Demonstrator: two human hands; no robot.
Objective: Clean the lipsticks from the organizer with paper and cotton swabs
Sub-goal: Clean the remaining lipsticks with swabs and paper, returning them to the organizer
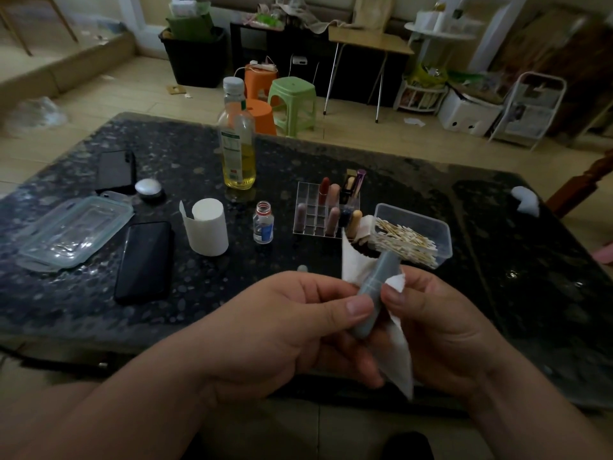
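A grey-blue lipstick tube (376, 287) tilts up to the right above the table's near edge. My left hand (292, 330) grips its lower end between thumb and fingers. My right hand (441, 327) presses a sheet of white paper (396, 356) against the tube's side. Behind them stands the clear lipstick organizer (313, 209) with several lipsticks upright in its cells. To its right sits a clear tub of cotton swabs (413, 235).
On the dark speckled table (232, 287) stand a paper roll (207, 227), a small open clear bottle (263, 222) and a tall bottle of yellow liquid (237, 141). Two dark phones (144, 260) and a clear container lid (74, 230) lie at the left. Stools stand beyond the table.
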